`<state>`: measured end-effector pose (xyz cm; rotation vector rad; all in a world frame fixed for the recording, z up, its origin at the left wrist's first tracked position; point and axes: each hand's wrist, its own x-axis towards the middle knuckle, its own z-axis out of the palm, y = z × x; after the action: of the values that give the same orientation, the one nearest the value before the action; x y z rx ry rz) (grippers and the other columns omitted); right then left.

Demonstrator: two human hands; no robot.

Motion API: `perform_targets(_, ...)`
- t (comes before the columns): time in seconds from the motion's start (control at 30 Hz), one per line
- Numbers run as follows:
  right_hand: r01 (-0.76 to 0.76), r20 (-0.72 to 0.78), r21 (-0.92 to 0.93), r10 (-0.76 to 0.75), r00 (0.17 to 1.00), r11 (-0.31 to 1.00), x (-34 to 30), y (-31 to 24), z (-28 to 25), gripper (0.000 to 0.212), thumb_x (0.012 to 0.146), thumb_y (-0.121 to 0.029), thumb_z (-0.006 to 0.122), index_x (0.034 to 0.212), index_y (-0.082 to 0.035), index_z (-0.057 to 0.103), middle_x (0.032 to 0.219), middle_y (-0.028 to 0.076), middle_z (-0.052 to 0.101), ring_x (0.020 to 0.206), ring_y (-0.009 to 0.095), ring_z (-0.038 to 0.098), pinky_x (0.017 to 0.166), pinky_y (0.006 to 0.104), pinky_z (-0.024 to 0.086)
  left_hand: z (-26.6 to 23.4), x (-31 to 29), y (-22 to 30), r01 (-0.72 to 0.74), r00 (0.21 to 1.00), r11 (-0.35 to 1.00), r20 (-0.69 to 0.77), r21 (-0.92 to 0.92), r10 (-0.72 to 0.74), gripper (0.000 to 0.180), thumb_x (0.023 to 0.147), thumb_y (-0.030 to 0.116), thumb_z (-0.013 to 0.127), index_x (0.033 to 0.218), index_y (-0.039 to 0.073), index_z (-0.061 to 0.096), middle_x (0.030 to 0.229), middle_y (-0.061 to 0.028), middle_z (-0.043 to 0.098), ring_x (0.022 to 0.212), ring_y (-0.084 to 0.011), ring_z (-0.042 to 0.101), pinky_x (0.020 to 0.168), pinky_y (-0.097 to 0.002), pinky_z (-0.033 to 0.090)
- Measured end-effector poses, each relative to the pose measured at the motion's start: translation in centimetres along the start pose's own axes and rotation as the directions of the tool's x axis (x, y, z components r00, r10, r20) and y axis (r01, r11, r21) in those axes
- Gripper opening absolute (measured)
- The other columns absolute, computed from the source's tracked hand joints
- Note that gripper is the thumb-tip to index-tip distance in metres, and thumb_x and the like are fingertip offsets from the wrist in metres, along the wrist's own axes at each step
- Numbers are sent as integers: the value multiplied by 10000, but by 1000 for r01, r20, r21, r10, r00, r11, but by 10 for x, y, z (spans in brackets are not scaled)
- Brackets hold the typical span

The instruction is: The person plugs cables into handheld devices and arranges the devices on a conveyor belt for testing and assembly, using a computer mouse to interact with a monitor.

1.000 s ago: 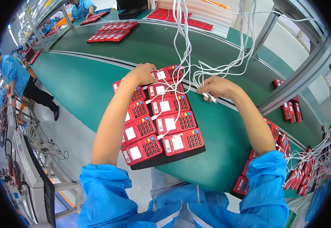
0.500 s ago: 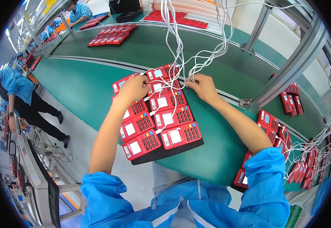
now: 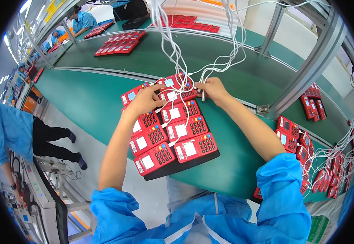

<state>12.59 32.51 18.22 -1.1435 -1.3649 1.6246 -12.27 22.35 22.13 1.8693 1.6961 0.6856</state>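
Observation:
Red payment terminals [image 3: 191, 149] with black keypads and white screen labels stand in two columns on a black tray [image 3: 160, 173]. White cables [image 3: 173, 51] hang from above and run over them, with several plugged into the terminals' sides. My left hand [image 3: 145, 101] is over the upper left terminals, its fingers apart and curved close to the cables. Beside the upper right corner of the group, my right hand [image 3: 213, 90] is closed round a bunch of white cable ends, and a plug [image 3: 203, 96] pokes out below the fingers. Part of the upper left terminals is hidden behind my left hand.
The tray lies on a green bench [image 3: 83, 91], along a metal rail. Beyond it a green conveyor [image 3: 152, 57] carries more red terminals [image 3: 119, 43]. On the right, wired terminals [image 3: 287, 132] lie near a metal post [image 3: 311, 61]. A person in blue [image 3: 12, 128] stands left.
My right hand has shifted slightly left, and cable ends now show below it. My left hand's fingers have spread. The hanging cables have swung left. The person at left has come nearer.

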Motion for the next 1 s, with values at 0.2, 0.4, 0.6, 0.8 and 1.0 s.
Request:
perform_targets(0.2,-68,47,185,60,997,980,-1,-8,8,183,899,-151,652,846,14,592,768,94,632,645,156,626,593,267,523,-3,4,-1,55,993,997,103,-46,-50,541,753,87,737,1269,39,581,665,-66,652,523,-138,574,524,-289,441)
perform_targets(0.4,-18,-45,246,30,999,969,-9,-13,19,185,914,-190,633,890,-10,594,755,59,623,620,137,606,573,272,503,-6,5,6,139,983,984,134,-109,-124,529,744,61,739,1248,32,580,667,-69,653,467,-123,541,509,-285,424)
perform_targets(0.6,27,-75,264,-8,997,964,-11,-9,25,166,917,-206,626,921,-42,603,733,16,591,614,105,582,540,253,463,-4,4,3,135,986,985,118,-112,-122,529,741,64,747,1243,33,584,654,-70,650,481,-130,551,513,-286,430)
perform_targets(0.8,57,-205,352,17,979,934,-17,-7,39,152,927,-209,618,879,-72,573,753,15,591,640,106,547,554,270,416,-1,3,4,98,992,987,87,-129,-88,509,747,65,745,1233,39,596,642,-66,646,508,-130,573,533,-285,447)
perform_targets(1.0,116,-205,483,-16,979,868,-10,1,42,161,944,-191,605,902,-52,534,812,47,613,719,148,591,648,303,499,1,6,0,82,992,991,105,-104,-71,550,760,72,738,1279,61,557,658,-64,633,527,-128,573,543,-292,447)
